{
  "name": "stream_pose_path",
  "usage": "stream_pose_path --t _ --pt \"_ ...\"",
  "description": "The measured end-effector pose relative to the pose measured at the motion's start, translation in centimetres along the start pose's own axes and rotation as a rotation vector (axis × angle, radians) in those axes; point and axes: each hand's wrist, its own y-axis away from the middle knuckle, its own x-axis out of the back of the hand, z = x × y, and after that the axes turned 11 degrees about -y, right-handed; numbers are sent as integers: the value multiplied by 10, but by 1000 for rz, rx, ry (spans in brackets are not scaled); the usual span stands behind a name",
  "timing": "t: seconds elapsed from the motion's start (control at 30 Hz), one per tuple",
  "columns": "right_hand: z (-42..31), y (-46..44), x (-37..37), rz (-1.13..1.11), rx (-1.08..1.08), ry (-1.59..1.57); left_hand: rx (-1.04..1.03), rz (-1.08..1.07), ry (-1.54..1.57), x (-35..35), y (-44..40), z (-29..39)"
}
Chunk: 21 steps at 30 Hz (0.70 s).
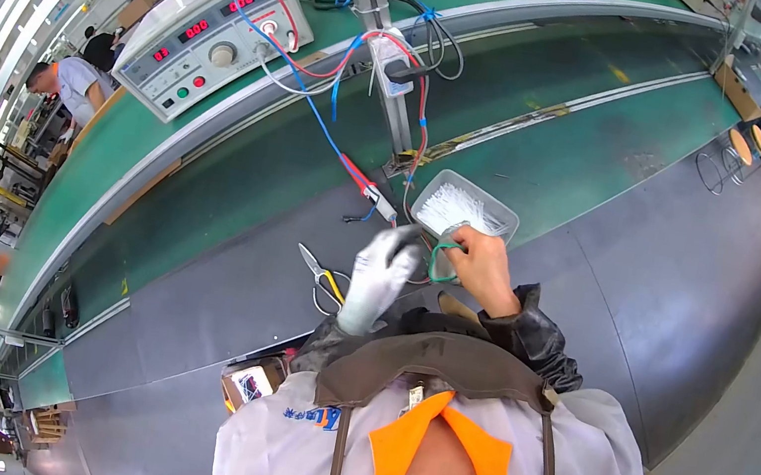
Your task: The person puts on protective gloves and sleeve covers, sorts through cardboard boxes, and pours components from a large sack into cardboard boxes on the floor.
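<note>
The right hand (486, 267) is closed in a pinch, thumb and fingertips gripping a green loop (433, 262) just above the worktop (220, 296), near its near edge. The loop's long axis runs roughly from far edge to near edge, its closed bend hanging towards the person. The gloved left hand (377, 282) is half curled and blurred beside it; whether it grips anything I cannot tell. Just beyond, a tray (513, 222) holds white ties (456, 208), and a switch (380, 202) ends a red cable. Left of the glove, scissors (312, 264) point towards the far left corner.
</note>
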Motion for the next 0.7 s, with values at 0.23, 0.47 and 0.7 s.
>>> stream_pose_path --t 0.23,0.47,0.7 --pt "4 3 -3 -80 -64 66 -60 -201 -165 -18 7 -2" --pt "7 8 1 -65 -65 243 -91 -291 -686 -22 8 2" --pt "-19 11 4 -6 432 118 -369 -140 -573 -32 16 -34"
